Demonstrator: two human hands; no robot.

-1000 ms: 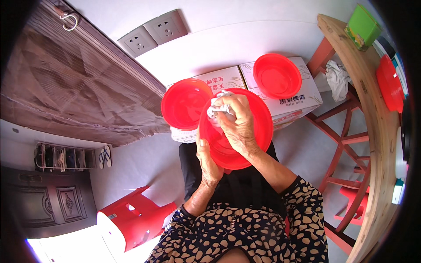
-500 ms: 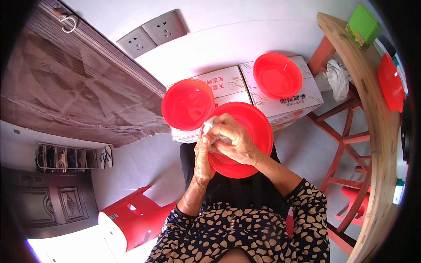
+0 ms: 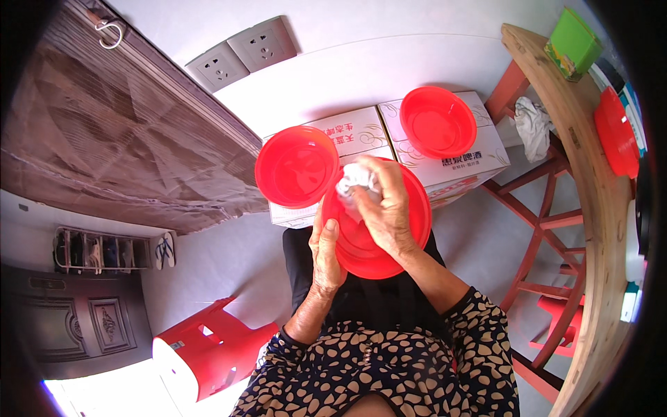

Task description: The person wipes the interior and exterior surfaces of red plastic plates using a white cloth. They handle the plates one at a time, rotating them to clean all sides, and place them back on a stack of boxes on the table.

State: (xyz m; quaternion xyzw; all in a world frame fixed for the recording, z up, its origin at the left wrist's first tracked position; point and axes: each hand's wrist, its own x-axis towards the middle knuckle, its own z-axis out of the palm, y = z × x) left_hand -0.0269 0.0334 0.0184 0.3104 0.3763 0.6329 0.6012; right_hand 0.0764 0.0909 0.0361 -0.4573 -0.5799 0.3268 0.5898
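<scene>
A red plastic basin (image 3: pixel 415 219) rests over my lap, tilted slightly. Its left rim is in the grip of my left hand (image 3: pixel 325 256), thumb on the near side and the other fingers partly hidden. Bunched in my right hand (image 3: pixel 390 214) is a crumpled white cloth (image 3: pixel 356 179), held at the basin's far left side. Whether the cloth presses on the basin wall I cannot tell. Just beyond stand two more red basins, one on the left (image 3: pixel 295 167) and one on the right (image 3: pixel 439 124).
Two white cartons (image 3: pixel 455 167) carry those basins against the wall. To the right, a wooden table (image 3: pixel 590 174) holds a green box (image 3: pixel 573 43) and a red bowl (image 3: pixel 617 132); a white rag (image 3: pixel 533 128) hangs beside its frame. A red plastic stool (image 3: pixel 208 347) lies at left.
My right hand has moved up and away from my left hand, carrying the white cloth with it. My left hand has slid slightly down along the basin's left rim.
</scene>
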